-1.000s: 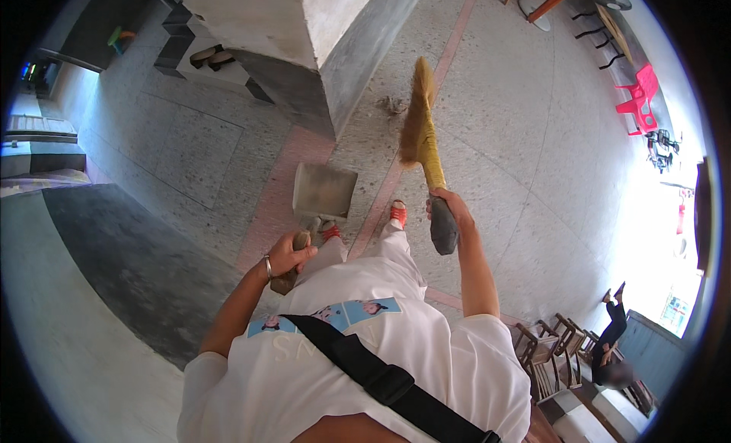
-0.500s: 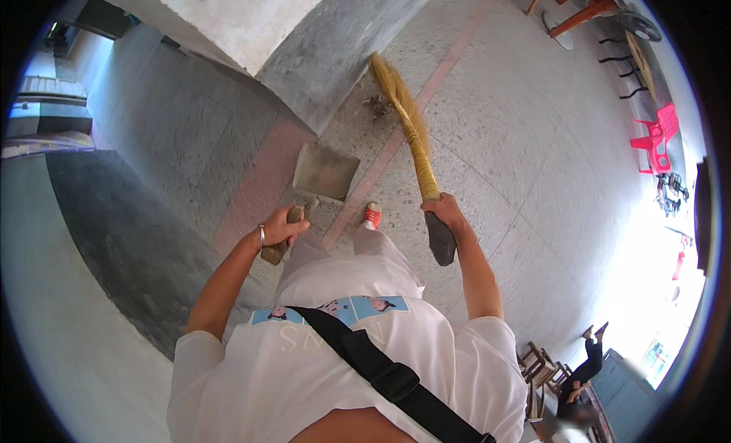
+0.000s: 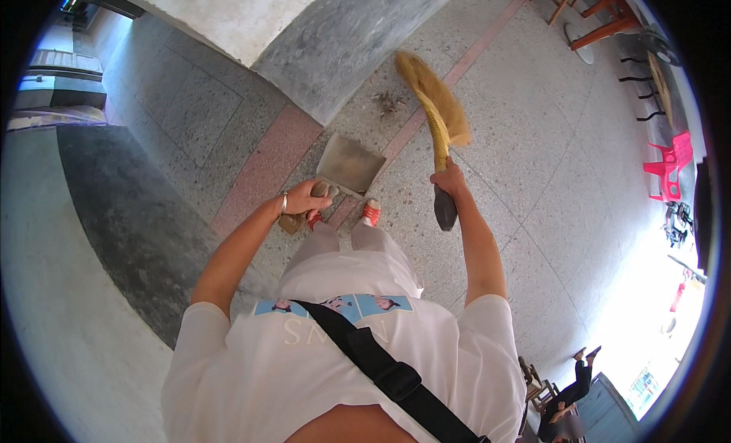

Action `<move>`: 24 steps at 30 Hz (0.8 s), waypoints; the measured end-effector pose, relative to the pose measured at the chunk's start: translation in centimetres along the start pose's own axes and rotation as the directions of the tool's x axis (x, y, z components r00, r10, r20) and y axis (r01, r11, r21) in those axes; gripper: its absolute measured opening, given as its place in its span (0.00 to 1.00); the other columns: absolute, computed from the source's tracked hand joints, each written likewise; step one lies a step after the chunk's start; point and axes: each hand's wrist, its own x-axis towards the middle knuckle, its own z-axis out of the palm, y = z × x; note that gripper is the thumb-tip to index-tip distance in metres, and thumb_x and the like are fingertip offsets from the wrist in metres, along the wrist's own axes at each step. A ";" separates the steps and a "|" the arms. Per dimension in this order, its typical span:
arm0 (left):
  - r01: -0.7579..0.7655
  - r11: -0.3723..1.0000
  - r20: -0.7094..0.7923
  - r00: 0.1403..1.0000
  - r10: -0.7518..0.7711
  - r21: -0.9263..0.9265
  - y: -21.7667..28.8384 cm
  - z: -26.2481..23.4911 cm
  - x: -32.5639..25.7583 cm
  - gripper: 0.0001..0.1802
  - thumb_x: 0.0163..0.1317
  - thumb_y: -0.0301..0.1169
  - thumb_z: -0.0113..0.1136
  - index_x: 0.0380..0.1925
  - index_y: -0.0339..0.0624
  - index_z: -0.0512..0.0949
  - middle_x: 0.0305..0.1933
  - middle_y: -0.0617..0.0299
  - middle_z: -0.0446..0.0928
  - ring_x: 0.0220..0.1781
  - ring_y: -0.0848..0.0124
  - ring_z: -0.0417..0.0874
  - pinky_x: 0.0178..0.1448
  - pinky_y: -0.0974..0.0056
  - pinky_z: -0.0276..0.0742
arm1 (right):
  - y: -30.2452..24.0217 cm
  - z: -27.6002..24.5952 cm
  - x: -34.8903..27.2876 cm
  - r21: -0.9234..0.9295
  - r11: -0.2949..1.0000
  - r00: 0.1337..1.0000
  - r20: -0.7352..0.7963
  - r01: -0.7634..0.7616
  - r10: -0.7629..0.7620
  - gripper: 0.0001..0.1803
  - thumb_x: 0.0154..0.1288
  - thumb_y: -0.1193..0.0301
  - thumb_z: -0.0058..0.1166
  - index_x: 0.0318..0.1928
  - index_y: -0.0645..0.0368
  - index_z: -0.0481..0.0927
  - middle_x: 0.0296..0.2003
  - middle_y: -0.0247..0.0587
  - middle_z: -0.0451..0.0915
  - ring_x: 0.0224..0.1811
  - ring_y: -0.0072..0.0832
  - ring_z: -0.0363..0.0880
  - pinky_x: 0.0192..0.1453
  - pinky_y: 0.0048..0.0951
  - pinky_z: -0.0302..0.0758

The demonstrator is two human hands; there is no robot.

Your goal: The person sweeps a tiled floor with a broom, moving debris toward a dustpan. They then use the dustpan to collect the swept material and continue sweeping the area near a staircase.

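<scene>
Broom (image 3: 435,100), we note, is gripped in the right hand (image 3: 451,178), fingers closed around it where the yellow binding meets the dark handle end; its bristles extend ahead of that hand. We find the left hand (image 3: 307,198) closed around the handle of a dustpan (image 3: 350,165), whose grey pan lies ahead and slightly to the right of that hand, between both hands. We record loose debris (image 3: 388,104) on the floor (image 3: 525,161) beyond the pan, left of the bristles and apart from both, near the pillar (image 3: 327,54). We cannot tell whether the bristles touch the floor.
</scene>
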 end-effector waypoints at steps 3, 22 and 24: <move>0.022 1.000 0.020 1.000 -0.023 0.012 0.0 -0.3 0.9 0.12 0.58 0.35 0.55 0.27 0.42 0.63 0.13 0.66 0.69 0.13 0.79 0.70 0.18 0.70 0.68 | -0.1 0.7 1.1 -0.116 0.993 0.999 0.031 0.030 -0.026 0.44 0.39 0.68 0.54 0.62 0.63 0.53 0.44 0.60 0.73 0.49 0.46 0.73 0.53 0.37 0.69; 0.155 0.969 0.055 0.984 -0.168 0.190 -0.7 -6.1 2.8 0.13 0.56 0.35 0.57 0.24 0.42 0.65 0.14 0.64 0.72 0.16 0.77 0.73 0.20 0.68 0.69 | 4.6 -4.4 -8.0 -0.416 0.908 0.997 0.074 0.042 -0.012 0.47 0.42 0.71 0.55 0.65 0.49 0.47 0.39 0.55 0.77 0.43 0.48 0.76 0.47 0.43 0.72; 0.250 0.939 0.004 0.966 -0.258 0.238 0.7 -6.3 2.5 0.13 0.56 0.35 0.58 0.25 0.41 0.66 0.15 0.63 0.73 0.17 0.76 0.74 0.21 0.68 0.69 | 4.2 -2.6 -7.0 -0.461 0.888 0.996 0.074 -0.010 0.049 0.48 0.39 0.71 0.56 0.65 0.49 0.48 0.39 0.53 0.77 0.44 0.47 0.75 0.47 0.42 0.72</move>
